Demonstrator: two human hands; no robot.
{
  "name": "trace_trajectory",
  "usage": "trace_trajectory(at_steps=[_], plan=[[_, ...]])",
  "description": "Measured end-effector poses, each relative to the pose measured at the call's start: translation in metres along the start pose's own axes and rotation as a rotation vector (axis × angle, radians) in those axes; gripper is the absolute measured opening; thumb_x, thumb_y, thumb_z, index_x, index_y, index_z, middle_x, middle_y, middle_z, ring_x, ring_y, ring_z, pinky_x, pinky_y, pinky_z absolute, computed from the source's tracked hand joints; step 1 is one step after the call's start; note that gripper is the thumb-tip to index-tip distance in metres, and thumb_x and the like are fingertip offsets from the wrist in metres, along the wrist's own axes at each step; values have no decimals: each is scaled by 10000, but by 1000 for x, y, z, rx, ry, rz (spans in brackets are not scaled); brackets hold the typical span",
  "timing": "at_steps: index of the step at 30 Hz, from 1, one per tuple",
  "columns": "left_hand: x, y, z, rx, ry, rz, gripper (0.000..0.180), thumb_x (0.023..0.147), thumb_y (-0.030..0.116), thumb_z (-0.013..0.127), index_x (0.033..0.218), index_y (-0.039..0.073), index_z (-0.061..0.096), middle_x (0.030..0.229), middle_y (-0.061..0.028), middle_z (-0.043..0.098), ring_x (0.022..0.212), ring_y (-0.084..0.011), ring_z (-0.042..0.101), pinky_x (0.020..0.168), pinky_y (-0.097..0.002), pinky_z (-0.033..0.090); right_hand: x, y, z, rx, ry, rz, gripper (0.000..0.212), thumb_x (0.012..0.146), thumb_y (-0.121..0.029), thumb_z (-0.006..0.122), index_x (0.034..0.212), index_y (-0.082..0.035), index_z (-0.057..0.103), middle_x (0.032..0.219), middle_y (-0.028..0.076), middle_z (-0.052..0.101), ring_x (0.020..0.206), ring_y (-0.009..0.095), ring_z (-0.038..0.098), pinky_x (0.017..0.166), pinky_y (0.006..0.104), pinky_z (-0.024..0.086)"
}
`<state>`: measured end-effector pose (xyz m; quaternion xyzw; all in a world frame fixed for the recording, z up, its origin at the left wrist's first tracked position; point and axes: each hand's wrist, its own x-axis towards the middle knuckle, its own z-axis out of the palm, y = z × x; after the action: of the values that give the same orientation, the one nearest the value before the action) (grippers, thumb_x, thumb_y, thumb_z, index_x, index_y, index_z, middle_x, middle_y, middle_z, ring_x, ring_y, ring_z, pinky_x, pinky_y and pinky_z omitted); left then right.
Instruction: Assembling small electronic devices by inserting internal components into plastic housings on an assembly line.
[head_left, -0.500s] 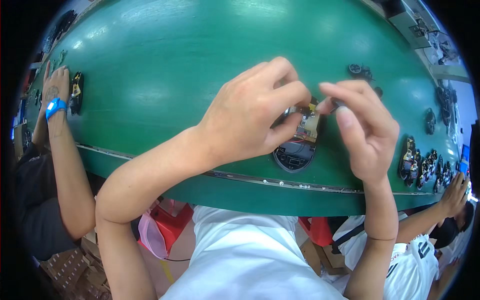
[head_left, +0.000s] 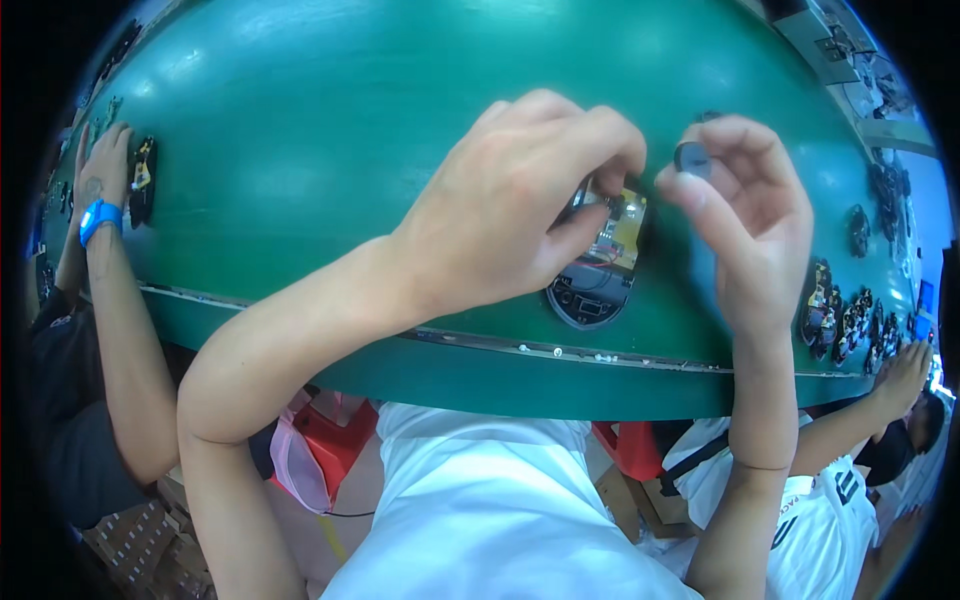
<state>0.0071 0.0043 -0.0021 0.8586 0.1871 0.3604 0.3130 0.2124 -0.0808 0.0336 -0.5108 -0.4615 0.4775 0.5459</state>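
An opened computer mouse lies on the green table in front of me, its dark shell and yellowish circuit board showing. My left hand is curled over its far left part, thumb and fingers closed around it and hiding much of the board. To the right of the mouse, my right hand is raised, with a small dark wheel pinched between thumb and fingers. Behind its fingertips, a bit of another dark part peeks out on the table.
Several opened mice stand in rows at the right, near a co-worker's hand. At the left, a co-worker's hand with a blue wristband rests beside another opened mouse. The table's front edge runs before me.
My right hand has moved up and away from the mouse, and the dark wheel in it now shows plainly. My left hand stays over the mouse, its fingers shifted slightly.
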Motion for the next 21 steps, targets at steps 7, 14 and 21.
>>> trace_trajectory(at_steps=[7, 14, 21], plan=[[-6, -4, 1, 28, 16, 13, 432, 745, -14, 800, 1153, 65, 681, 1004, -53, 740, 987, -267, 679, 877, -381, 546, 0, -3, 6, -479, -159, -189, 318, 834, 56, 747, 1148, 14, 713, 1093, 81, 699, 1009, 156, 697, 915, 280, 586], [-9, -4, 1, 46, 35, 14, 456, 734, 5, 823, 1163, 66, 680, 1061, -45, 766, 998, -278, 667, 871, -380, 547, -8, -4, 20, -590, 4, -186, 230, 772, 49, 760, 994, 3, 718, 963, 93, 719, 854, 184, 724, 801, 288, 606], [-17, -2, -1, 152, 68, 9, 451, 710, 7, 837, 1130, 82, 693, 1014, -26, 749, 925, -255, 652, 826, -365, 550, -6, 0, 29, -870, -81, -350, 251, 741, 26, 777, 984, -7, 724, 883, 101, 702, 755, 202, 692, 688, 302, 570]])
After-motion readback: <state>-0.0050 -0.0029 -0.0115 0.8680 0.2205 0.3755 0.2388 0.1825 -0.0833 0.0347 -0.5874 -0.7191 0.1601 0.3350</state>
